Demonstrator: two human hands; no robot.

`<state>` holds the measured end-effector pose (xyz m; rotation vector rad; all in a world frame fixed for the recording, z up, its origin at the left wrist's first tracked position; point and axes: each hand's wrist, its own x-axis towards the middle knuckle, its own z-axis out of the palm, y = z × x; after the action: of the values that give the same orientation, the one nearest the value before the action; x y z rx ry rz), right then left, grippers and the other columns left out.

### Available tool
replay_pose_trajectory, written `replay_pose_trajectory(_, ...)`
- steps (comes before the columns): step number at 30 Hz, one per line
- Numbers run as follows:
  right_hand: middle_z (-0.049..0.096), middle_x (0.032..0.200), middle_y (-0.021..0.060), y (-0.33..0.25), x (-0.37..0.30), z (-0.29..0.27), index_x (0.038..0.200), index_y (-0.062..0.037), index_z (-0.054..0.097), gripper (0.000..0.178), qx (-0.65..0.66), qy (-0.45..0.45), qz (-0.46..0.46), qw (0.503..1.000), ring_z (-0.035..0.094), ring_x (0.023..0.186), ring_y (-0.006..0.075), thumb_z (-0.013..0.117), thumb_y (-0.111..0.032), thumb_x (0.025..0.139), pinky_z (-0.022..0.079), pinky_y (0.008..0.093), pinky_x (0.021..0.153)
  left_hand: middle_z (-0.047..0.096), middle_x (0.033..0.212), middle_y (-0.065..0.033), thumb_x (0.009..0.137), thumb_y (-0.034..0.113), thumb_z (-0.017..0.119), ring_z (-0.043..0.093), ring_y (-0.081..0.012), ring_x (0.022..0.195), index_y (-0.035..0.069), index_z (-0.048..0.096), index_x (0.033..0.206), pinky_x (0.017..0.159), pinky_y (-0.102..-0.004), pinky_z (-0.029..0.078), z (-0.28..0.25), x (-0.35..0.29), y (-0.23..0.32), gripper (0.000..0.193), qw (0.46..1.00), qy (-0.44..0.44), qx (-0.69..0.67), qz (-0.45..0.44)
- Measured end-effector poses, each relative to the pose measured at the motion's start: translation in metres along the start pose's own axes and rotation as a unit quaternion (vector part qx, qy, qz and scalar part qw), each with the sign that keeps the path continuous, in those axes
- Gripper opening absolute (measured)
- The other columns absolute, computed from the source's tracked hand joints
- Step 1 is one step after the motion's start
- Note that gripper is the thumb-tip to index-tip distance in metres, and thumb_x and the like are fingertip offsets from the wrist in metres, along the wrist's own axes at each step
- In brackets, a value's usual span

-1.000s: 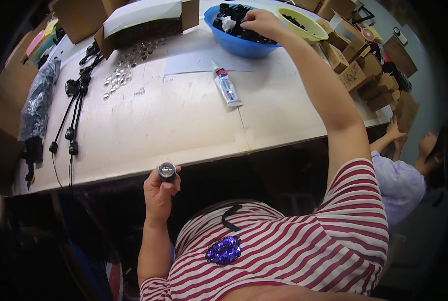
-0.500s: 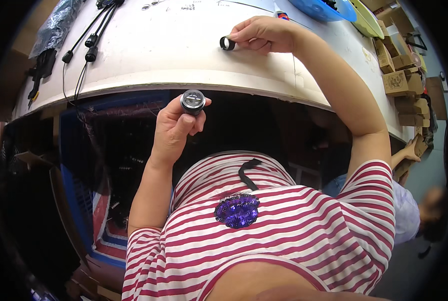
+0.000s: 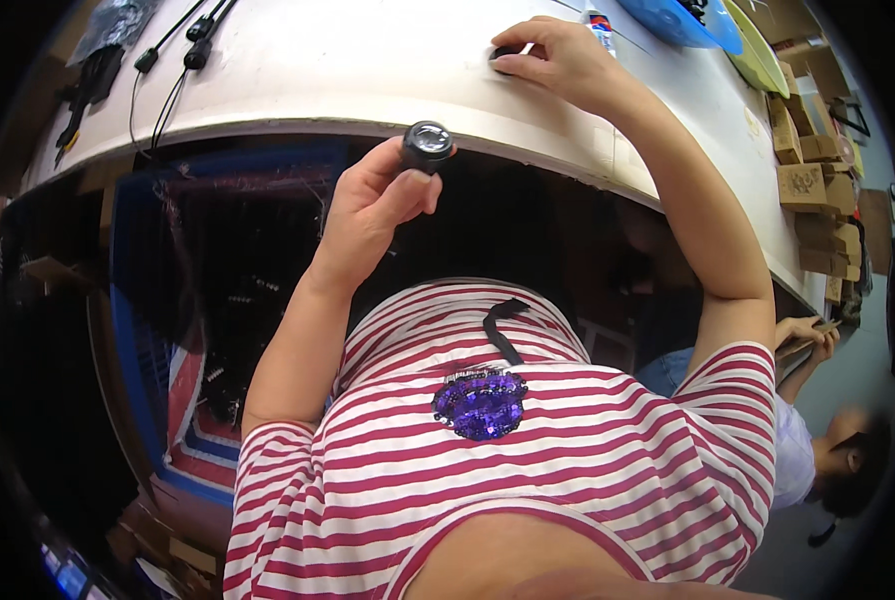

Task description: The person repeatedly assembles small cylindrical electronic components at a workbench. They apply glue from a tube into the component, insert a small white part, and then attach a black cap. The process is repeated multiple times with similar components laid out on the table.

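Fingers (image 3: 387,205) of the left hand (image 3: 367,200) are pinching a short black tube (image 3: 428,150), and its clear round top is facing up. This tube is sitting by the front edge of the white table (image 3: 317,75) as we are looking down. The right hand (image 3: 567,62) is reaching over the table and pinching a small black piece (image 3: 504,58) between thumb and finger; I cannot tell if the piece is touching the table. A squeeze tube (image 3: 600,30) is lying just beside that hand. Farther right, a blue bowl (image 3: 692,25) is standing next to a yellow bowl (image 3: 757,50), and brown boxes (image 3: 805,187) are piling up near them. Black cords (image 3: 197,48) are lying on the left. Another person (image 3: 792,455) is working at the right.
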<state>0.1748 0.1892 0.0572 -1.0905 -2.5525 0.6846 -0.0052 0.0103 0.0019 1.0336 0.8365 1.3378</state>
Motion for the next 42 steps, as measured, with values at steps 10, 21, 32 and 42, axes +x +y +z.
replay_pose_trajectory(10,0.059,0.091,0.0043,-0.034,-0.036,-0.010,0.105,-0.0054,0.062,0.029,0.146,-0.017,-0.107,0.983,0.054,0.075,0.0116,0.065,-0.009,0.076,0.044,0.0233,0.068,0.047,0.066,0.0024,0.087,0.031,0.056,0.035,-0.0046,0.058,0.001,0.053,0.110,0.052,-0.0175,0.026,0.005,0.005,-0.008,0.038,1.000,-0.004,0.014,-0.011)
replay_pose_trajectory(21,0.061,0.087,0.0050,-0.060,-0.075,-0.006,0.100,-0.0049,0.063,0.033,0.091,0.010,-0.225,0.970,0.057,0.071,0.0144,0.071,-0.009,0.068,0.045,0.0238,0.062,0.052,0.072,0.0020,0.086,0.020,0.057,0.043,-0.0043,0.063,0.004,0.055,0.101,0.055,-0.0172,0.033,0.025,0.001,-0.001,0.022,0.996,-0.037,0.078,-0.003)
replay_pose_trajectory(32,0.059,0.079,0.0065,-0.060,-0.100,-0.012,0.102,-0.0069,0.060,0.039,0.012,0.018,-0.250,0.968,0.056,0.059,0.0139,0.074,-0.018,0.068,0.044,0.0225,0.055,0.054,0.078,0.0023,0.085,0.018,0.058,0.047,-0.0047,0.068,0.000,0.055,0.105,0.062,-0.0191,0.040,0.033,0.000,0.005,0.027,0.983,-0.092,0.161,0.002)
replay_pose_trajectory(42,0.055,0.062,0.0048,-0.066,-0.116,-0.013,0.096,-0.0053,0.059,0.038,0.015,0.017,-0.140,0.990,0.050,0.052,0.0117,0.073,-0.027,0.069,0.040,0.0234,0.050,0.058,0.084,0.0010,0.083,0.014,0.061,0.051,-0.0044,0.074,-0.001,0.057,0.104,0.068,-0.0177,0.042,0.044,-0.004,0.005,0.026,0.980,-0.068,0.185,0.011)
